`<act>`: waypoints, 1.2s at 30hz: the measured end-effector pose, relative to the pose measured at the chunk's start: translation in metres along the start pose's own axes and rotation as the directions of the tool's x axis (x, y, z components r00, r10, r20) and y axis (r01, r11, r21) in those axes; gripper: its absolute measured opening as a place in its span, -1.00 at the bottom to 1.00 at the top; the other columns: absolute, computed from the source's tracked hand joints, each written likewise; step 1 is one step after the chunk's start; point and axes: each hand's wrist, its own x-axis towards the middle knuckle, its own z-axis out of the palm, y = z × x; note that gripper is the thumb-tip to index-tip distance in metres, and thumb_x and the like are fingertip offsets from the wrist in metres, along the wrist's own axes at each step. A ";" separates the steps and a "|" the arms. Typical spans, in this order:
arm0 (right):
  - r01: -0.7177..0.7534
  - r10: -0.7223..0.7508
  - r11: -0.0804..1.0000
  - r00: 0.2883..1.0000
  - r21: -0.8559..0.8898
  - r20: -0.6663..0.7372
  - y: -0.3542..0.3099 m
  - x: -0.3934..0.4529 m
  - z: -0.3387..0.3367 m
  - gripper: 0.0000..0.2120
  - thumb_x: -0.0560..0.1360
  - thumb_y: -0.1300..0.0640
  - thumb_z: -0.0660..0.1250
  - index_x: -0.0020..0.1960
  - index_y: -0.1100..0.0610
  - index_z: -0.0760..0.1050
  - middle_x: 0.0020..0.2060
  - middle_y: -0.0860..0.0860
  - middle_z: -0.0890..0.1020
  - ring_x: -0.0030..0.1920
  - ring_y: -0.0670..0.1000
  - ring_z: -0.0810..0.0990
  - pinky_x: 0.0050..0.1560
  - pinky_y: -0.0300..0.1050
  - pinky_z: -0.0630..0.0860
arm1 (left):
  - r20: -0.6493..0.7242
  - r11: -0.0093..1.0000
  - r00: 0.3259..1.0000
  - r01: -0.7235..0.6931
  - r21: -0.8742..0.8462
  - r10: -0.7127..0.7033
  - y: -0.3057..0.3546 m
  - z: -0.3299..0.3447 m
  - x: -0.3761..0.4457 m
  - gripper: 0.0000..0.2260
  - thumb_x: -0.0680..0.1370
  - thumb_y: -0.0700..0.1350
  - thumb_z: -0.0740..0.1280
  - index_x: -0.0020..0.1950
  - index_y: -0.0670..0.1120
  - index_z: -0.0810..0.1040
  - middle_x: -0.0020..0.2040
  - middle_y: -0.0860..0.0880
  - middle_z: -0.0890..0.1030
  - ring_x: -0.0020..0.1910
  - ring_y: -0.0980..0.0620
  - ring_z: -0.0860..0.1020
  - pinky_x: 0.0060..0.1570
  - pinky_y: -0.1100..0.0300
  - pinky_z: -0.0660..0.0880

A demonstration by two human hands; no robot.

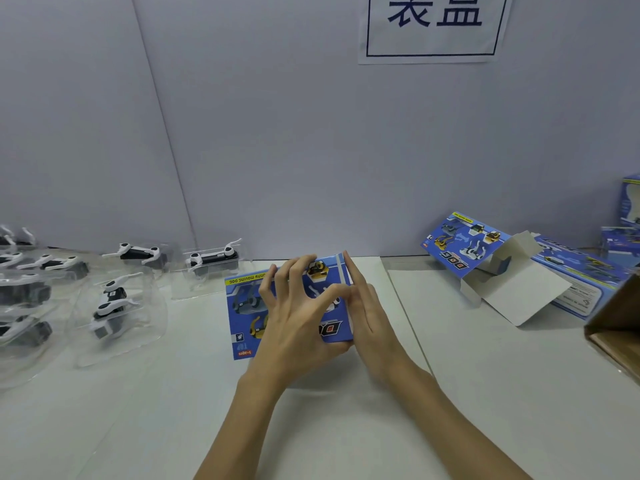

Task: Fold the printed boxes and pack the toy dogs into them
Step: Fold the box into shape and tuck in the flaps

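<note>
Box in hand: a blue printed cardboard box (pixel 242 306) is standing at the middle of the white table (pixel 485 393), its printed face turned toward the camera and upside down.
Writing on it: a yellow strip along the top edge is reading "FUNNY MOVING DOG" inverted; large "D" lettering is showing between the hands; a red tag near the lower left corner looks like "3+ ages", with "TOY" above it, both blurred.
Pictures on it: grey, yellow and white toy dogs are showing on the blue face.
Left hand: the left hand (pixel 298 320) is lying over the front of the box, fingers curled, thumb meeting the right hand's thumb.
Right hand: the right hand (pixel 363 306) is pressing flat against the box's right side at 3 o'clock, fingers straight and together.
Toy dogs: black and white plastic toy dogs in clear blister shells (pixel 107 306) are lying at 9 o'clock, more reaching to 10 and 11 o'clock; one (pixel 213 259) is lying just beyond the box's upper left corner.
Unfolded boxes: a flat blue printed box with open white flaps (pixel 512 271) is lying at 2 o'clock, "DOG" legible inverted.
Far right: further blue boxes (pixel 628 209) are stacked at 2 o'clock; a brown cardboard carton (pixel 616 323) is at 3 o'clock.
Wall sign: a white paper sign (pixel 433 26) at 12 o'clock is showing two large dark blue Chinese characters, cropped at the top.
</note>
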 end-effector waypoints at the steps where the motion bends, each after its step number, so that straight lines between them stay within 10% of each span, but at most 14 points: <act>1: 0.001 -0.001 1.000 1.000 -0.013 -0.013 -0.001 0.000 0.000 -0.55 0.66 -0.15 0.12 0.52 -0.44 0.24 0.28 -0.06 0.49 0.35 -0.05 0.57 0.09 -0.04 0.69 | -0.005 1.000 1.000 -0.002 0.001 0.002 0.000 0.000 0.000 -0.36 0.26 0.23 0.58 0.29 0.26 0.46 0.53 -0.17 0.32 0.56 -0.22 0.24 0.50 -0.35 0.08; 10: -0.154 0.140 0.986 0.970 0.062 0.197 -0.021 0.009 -0.022 -0.53 0.75 0.22 0.12 0.62 -0.08 0.26 0.41 -0.04 0.56 0.39 0.09 0.57 0.25 0.10 0.62 | -0.113 0.996 0.993 0.042 0.076 -0.033 -0.006 -0.002 0.001 -0.42 0.29 0.38 0.59 0.22 0.20 0.58 0.49 -0.20 0.40 0.49 -0.26 0.34 0.42 -0.33 0.20; 36: -0.239 0.218 0.970 0.924 0.033 0.314 -0.025 0.007 -0.038 -0.48 0.60 -0.17 0.37 0.52 -0.32 0.33 0.30 0.05 0.64 0.31 0.10 0.64 0.32 0.15 0.58 | -0.064 0.985 0.998 0.036 0.167 -0.026 -0.006 -0.011 0.005 -0.44 0.28 0.42 0.47 0.18 0.23 0.47 0.41 -0.14 0.38 0.40 -0.23 0.36 0.28 -0.29 0.22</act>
